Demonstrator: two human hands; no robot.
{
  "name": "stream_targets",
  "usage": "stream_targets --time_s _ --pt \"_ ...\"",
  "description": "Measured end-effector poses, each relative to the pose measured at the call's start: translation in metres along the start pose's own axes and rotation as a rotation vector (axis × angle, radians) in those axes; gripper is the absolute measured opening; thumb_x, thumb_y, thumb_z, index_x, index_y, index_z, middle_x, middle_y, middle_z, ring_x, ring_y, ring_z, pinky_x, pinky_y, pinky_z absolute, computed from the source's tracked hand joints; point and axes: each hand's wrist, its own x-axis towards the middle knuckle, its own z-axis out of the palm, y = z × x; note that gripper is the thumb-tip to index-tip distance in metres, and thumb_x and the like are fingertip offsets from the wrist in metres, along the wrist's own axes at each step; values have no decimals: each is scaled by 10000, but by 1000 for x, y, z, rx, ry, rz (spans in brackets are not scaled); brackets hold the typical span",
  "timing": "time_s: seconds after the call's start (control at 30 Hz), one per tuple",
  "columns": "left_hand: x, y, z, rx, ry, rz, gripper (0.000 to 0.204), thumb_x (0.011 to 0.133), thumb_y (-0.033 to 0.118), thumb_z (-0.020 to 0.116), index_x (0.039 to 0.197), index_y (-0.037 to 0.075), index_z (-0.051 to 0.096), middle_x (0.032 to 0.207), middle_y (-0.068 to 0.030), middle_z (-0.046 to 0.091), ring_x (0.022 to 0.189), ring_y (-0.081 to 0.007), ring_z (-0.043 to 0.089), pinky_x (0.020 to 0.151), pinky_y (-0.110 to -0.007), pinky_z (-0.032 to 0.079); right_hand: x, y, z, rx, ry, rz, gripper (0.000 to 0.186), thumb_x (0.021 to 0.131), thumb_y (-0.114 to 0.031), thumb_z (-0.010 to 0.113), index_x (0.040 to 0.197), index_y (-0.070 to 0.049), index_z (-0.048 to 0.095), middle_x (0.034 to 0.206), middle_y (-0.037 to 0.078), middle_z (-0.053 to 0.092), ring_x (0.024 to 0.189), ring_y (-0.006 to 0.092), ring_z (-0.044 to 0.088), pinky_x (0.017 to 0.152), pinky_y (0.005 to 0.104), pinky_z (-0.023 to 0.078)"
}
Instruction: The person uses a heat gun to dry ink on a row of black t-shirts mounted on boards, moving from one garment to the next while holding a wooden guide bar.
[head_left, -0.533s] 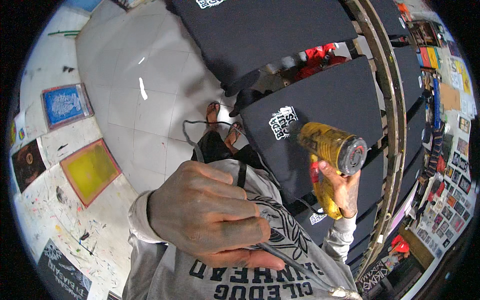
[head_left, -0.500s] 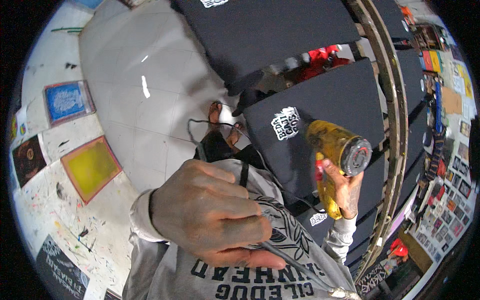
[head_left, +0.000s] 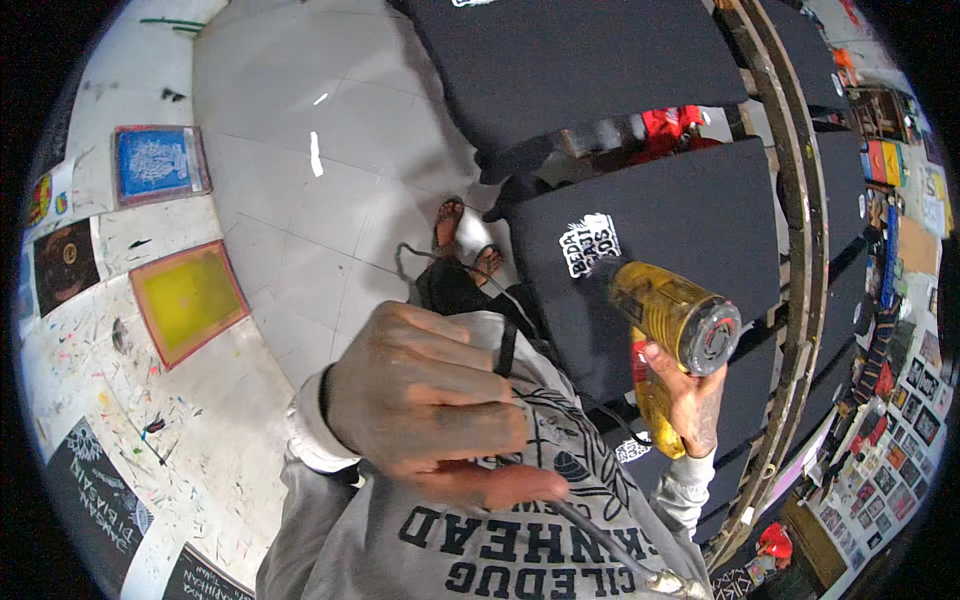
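My right hand (head_left: 683, 390) is wrapped around the handle of a yellow heat gun (head_left: 665, 305) with a grey rear cap. Its dark nozzle points at a white-and-black print (head_left: 590, 246) on black fabric (head_left: 690, 210), right beside the print. I cannot tell the gap between them. A dark power cord (head_left: 520, 305) loops away from the handle toward my feet. Close to the camera, my left hand (head_left: 425, 390) hovers before my grey sweatshirt, fingers curled and thumb stretched along them. A grey cord (head_left: 605, 530) emerges beneath that thumb; the hand hides whether it is gripped.
More black fabric panels (head_left: 590, 70) lie in a row, with a wooden rail (head_left: 800, 220) along their right side. On the left, a paint-spotted white table (head_left: 190, 430) holds a blue screen frame (head_left: 160, 163) and a yellow one (head_left: 188, 303). Tiled floor (head_left: 290, 210) lies between.
The whole view has shifted, bringing the floor and left table rightward. The heat gun's nozzle has come left relative to the fabric, nearer the print. My left hand stays curled.
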Motion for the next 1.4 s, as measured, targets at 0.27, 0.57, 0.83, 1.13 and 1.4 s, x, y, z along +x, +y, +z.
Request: stream_targets --time_s 0.27,0.57,0.83,1.13,1.4 --pt "-4 5 10 -9 40 -32 396 759 306 839 569 145 531 473 52 444 346 -96 356 366 -265 223 1 9 0 12 -3 -13 620 818 -165 856 1317 38 551 1177 138 702 1067 217 668 969 351 502" --pt "-6 11 11 22 -19 -109 330 726 271 825 566 144 565 452 46 452 350 -88 386 361 -261 240 4 4 -2 -50 43 -85 788 777 -152 872 1428 2 455 1212 145 694 1120 221 669 977 354 524" --pt "10 15 18 28 -54 -138 335 732 275 820 561 148 562 458 42 475 353 -92 402 364 -261 255 13 8 -7 -94 58 -111 823 749 -143 889 1443 -45 458 1210 129 695 1123 225 681 965 366 544" --pt "4 16 20 28 -25 -142 347 744 289 813 561 143 557 455 38 468 349 -95 401 367 -265 258 19 7 -6 -158 -1 -146 837 753 -109 876 1457 -34 430 1167 149 709 1043 233 705 933 358 548" --pt "-8 16 16 41 15 -148 360 738 298 820 562 139 549 458 37 463 347 -101 398 366 -266 253 27 5 -1 -171 -27 -145 798 774 -137 870 1438 -9 447 1175 161 706 1069 253 698 946 369 537"
